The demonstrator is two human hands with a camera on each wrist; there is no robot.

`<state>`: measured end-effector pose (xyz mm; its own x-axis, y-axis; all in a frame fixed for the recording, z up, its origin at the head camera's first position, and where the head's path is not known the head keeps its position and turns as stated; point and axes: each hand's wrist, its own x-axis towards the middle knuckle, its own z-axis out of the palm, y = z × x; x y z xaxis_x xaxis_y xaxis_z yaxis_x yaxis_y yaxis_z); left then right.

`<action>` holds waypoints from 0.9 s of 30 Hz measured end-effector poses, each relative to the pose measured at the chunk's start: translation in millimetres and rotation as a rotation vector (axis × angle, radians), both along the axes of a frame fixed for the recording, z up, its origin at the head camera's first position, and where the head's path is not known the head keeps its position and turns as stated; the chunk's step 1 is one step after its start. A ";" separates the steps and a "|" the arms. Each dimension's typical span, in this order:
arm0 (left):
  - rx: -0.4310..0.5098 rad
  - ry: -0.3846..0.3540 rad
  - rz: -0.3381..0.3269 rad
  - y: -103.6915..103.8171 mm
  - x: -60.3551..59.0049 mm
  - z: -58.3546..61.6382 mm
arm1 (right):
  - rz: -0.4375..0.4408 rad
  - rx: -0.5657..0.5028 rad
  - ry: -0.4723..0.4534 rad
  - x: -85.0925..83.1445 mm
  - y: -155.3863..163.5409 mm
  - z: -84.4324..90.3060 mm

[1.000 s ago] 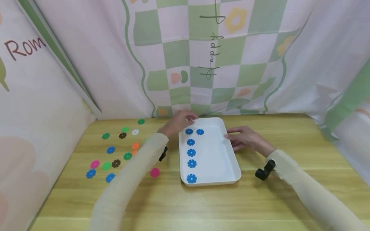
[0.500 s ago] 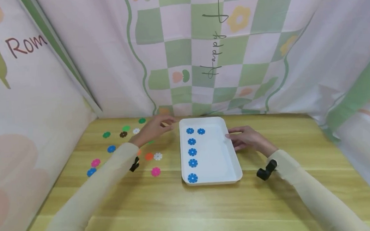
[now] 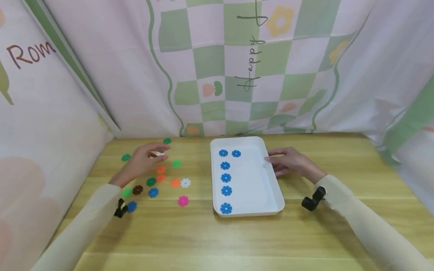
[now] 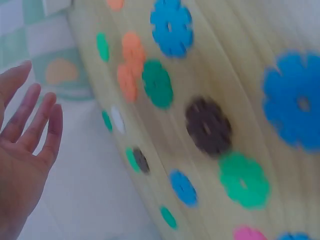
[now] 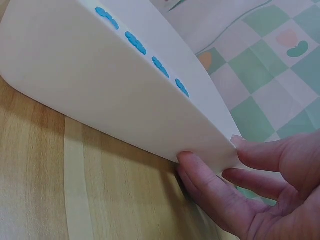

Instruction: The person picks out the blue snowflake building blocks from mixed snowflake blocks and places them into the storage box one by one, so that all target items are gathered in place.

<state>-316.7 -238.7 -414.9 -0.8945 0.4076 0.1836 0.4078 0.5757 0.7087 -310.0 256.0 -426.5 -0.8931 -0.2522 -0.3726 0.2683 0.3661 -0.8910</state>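
A white tray (image 3: 248,175) lies on the wooden table with several blue flower-shaped discs (image 3: 226,178) inside, most in a column along its left side and one more beside the top disc. My right hand (image 3: 289,161) grips the tray's right side, thumb at the rim and fingers against the outer wall in the right wrist view. Over the loose discs on the left is my left hand (image 3: 141,160), its fingers extended with nothing between them in the left wrist view. A brown disc (image 4: 208,126) and a blue disc (image 4: 183,188) lie below that hand.
Scattered left of the tray are orange discs (image 3: 161,169), a pink disc (image 3: 183,201), a white disc (image 3: 185,182) and several green discs (image 3: 176,163). A patterned curtain (image 3: 242,67) hangs along the table's back edge.
My left hand has moved left, from the tray's top left corner to above the loose discs. My right hand stays on the tray, and the blue discs inside look unchanged.
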 end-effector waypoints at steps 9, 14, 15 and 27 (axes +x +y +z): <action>-0.052 -0.012 0.124 -65.5 23.3 -5.9 | 0.010 -0.020 -0.012 -1.1 -7.3 -7.5; -0.066 -0.032 0.119 -84.5 29.8 -13.3 | -0.012 -0.004 -0.006 -0.7 -6.0 -5.8; -0.060 -0.044 0.115 -87.6 30.3 -15.2 | -0.015 -0.006 -0.006 -0.9 -5.3 -5.2; -0.003 -0.250 0.089 -114.9 27.3 -37.2 | -0.014 -0.011 -0.004 -0.6 1.8 -2.1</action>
